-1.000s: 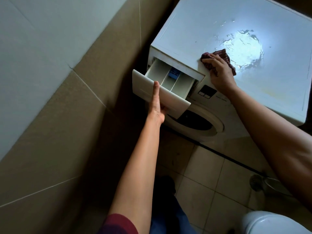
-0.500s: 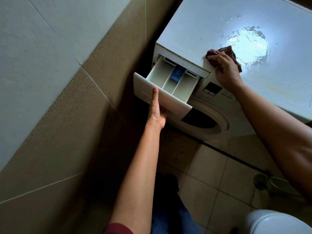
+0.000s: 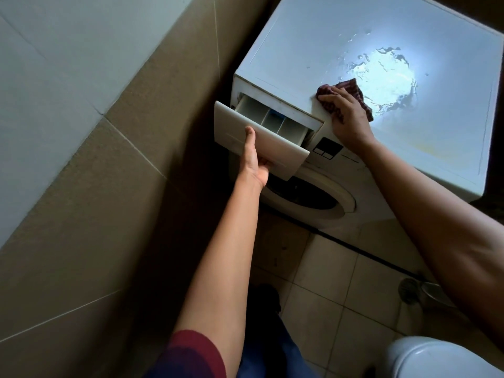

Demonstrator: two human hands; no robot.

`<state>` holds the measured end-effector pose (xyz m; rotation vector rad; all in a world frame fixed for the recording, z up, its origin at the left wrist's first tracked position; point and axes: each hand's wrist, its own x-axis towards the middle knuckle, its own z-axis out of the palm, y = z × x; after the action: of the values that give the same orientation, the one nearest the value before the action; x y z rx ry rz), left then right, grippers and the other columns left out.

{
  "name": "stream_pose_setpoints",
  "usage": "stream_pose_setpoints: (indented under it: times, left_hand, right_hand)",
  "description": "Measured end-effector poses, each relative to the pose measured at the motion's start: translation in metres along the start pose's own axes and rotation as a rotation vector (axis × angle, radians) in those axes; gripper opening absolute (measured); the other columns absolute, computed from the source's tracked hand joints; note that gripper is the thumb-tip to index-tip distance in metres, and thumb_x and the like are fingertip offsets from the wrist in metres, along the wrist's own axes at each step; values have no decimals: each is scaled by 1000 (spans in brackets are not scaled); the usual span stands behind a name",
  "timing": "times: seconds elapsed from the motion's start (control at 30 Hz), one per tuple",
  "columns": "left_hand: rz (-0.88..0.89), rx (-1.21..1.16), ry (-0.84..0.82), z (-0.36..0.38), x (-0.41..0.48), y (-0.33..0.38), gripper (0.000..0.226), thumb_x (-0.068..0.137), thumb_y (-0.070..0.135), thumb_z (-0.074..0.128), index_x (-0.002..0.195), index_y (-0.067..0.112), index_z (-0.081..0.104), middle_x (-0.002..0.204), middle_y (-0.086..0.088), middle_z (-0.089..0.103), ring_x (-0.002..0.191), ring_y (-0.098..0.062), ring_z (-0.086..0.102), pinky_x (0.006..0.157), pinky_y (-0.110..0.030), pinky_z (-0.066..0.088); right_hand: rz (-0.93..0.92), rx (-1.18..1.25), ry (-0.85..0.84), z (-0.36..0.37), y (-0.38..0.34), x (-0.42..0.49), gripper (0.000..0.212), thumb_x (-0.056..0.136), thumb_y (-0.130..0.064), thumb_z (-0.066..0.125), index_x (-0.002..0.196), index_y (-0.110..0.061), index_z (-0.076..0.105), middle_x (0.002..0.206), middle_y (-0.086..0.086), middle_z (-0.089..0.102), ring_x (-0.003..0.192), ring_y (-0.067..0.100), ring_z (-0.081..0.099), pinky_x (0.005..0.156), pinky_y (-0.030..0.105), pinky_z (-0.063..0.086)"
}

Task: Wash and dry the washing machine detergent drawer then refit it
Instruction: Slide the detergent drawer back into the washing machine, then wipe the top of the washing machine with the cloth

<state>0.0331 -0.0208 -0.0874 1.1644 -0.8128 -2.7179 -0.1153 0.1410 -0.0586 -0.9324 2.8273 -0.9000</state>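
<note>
The white detergent drawer sits partway in its slot at the top left of the washing machine. Its three compartments show, with a bit of blue at the back of the middle one. My left hand grips the drawer's front panel, fingers hooked under the handle recess and thumb lying up the face. My right hand rests on the machine's top front edge, fingers bent over a bunched dark red cloth.
A shiny water puddle lies on the machine's top beyond the cloth. The round door is below the drawer. A tiled wall stands close on the left. A white toilet and a floor drain are at lower right.
The drawer has slid farther into its slot, so less of the compartments and the blue piece shows. My right hand stays on the cloth.
</note>
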Motion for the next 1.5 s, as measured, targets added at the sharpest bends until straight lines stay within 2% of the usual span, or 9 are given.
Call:
stream_pose_setpoints:
  times: [0.1, 0.27, 0.5, 0.93, 1.13, 1.27, 1.37, 1.43, 1.5]
  left_hand:
    - [-10, -2, 8, 16, 15, 4, 61, 93, 55, 49, 141, 18, 38, 127, -11, 49, 120, -28, 46, 107, -49, 36]
    - [-31, 64, 11, 38, 34, 11, 69, 91, 61, 45, 147, 22, 35, 150, -9, 36, 136, -29, 36, 115, -52, 23]
    - [-28, 115, 23, 58, 52, 14, 75, 89, 68, 40, 149, 25, 31, 155, -7, 30, 140, -28, 30, 116, -52, 20]
    - [-107, 191, 74, 57, 50, 26, 81, 86, 68, 46, 150, 23, 28, 158, -5, 22, 143, -30, 23, 116, -54, 21]
    - [-122, 277, 150, 28, 23, 40, 71, 88, 55, 57, 144, 18, 36, 145, -8, 39, 131, -25, 41, 105, -39, 39]
    - [-99, 255, 219, -13, 4, 40, 57, 91, 44, 58, 133, 7, 47, 122, -6, 52, 104, -16, 55, 87, -29, 45]
    - [-92, 273, 279, -42, -12, 35, 33, 93, 41, 56, 102, 10, 57, 104, -2, 58, 85, -11, 57, 77, -25, 46]
    - [-79, 270, 308, -56, -24, 31, 26, 93, 40, 56, 89, 14, 59, 94, -1, 60, 83, -11, 58, 78, -26, 47]
    - [-70, 252, 301, -66, -32, 26, 23, 94, 38, 55, 89, 16, 59, 95, -1, 61, 86, -12, 59, 83, -27, 47]
  right_hand:
    - [1, 11, -6, 0, 0, 1, 50, 81, 9, 43, 124, -10, 61, 143, 12, 45, 136, 24, 38, 109, 15, 21]
    - [6, 26, -8, 0, -1, 0, 50, 80, 7, 43, 123, -10, 62, 143, 13, 44, 136, 25, 38, 110, 21, 22]
    - [-8, 12, 8, 1, 0, 1, 49, 80, 7, 43, 122, -9, 62, 142, 13, 46, 135, 27, 38, 109, 18, 20]
    - [21, -6, -15, 3, -1, 0, 51, 79, 7, 40, 123, -9, 61, 143, 14, 45, 138, 32, 33, 114, 37, 24]
    - [26, -12, -94, -6, -5, 0, 51, 83, 6, 40, 129, -11, 55, 143, 12, 44, 135, 25, 38, 115, 38, 27]
    - [132, 579, 289, -8, -40, -6, 46, 91, 12, 34, 133, -2, 45, 133, 21, 51, 117, 4, 56, 105, 25, 41]
    - [60, 448, 524, 3, -60, -8, 51, 90, 4, 39, 134, -21, 37, 125, 12, 60, 106, 14, 65, 87, 26, 52]
    - [-42, 278, 471, 17, -68, -11, 52, 87, 1, 45, 133, -22, 35, 128, 4, 57, 109, 20, 63, 91, 27, 51]
    - [-161, 138, 285, 35, -69, -14, 53, 84, 0, 50, 133, -16, 42, 133, 6, 55, 123, 25, 54, 106, 32, 39]
